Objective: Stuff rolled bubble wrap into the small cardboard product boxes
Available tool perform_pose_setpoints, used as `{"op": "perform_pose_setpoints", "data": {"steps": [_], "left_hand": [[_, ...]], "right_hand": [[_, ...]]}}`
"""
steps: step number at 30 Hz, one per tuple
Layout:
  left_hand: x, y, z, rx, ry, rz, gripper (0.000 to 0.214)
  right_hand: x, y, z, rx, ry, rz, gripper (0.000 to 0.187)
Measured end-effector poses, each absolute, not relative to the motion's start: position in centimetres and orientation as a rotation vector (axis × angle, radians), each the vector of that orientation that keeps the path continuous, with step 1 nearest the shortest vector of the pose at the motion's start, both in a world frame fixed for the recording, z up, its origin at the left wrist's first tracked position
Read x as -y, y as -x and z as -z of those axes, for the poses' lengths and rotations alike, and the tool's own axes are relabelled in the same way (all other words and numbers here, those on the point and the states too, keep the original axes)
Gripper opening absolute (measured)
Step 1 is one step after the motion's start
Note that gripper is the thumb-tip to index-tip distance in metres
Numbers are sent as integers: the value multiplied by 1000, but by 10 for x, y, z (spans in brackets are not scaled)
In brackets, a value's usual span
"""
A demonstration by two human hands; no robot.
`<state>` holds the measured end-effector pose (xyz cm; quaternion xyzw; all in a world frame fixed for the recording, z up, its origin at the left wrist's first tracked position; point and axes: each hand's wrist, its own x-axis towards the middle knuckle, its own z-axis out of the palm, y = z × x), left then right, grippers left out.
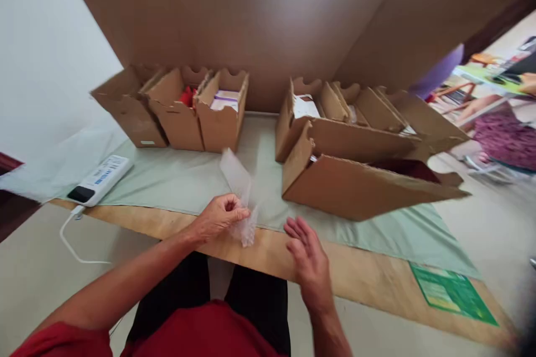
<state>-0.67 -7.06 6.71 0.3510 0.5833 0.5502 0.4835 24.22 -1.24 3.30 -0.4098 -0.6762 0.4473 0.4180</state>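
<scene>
My left hand (221, 215) is closed, thumb against fingers, on a piece of clear bubble wrap (248, 233) near the table's front edge. A pale, flat, translucent strip (235, 172) sticks up and away beyond the fingers. Whether the strip is part of the wrap or a separate thing inside it, I cannot tell. To the right, my right hand (307, 254) hovers over the table edge with its fingers stretched out and nothing in it. The nearest thing to that hand is a long cardboard bin (360, 187) lying at an angle.
Three cardboard bins (176, 125) stand at the back left, one with red contents (188, 96). More bins (288, 134) stand at the right. A white power bank (103, 178) with a cable lies on the left. A green leaflet (454, 293) is at the right edge. Another person sits far right.
</scene>
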Motion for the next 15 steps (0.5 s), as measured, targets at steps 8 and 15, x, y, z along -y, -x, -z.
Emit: {"op": "perform_pose_setpoints", "data": {"steps": [8, 15], "left_hand": [[96, -22, -42, -1379, -450, -1597, 41], [145, -32, -43, -1435, -213, -1521, 44]], "right_hand": [[9, -213, -35, 1842, 1249, -1169, 66], [-32, -185, -50, 2128, 995, -656, 35]]}}
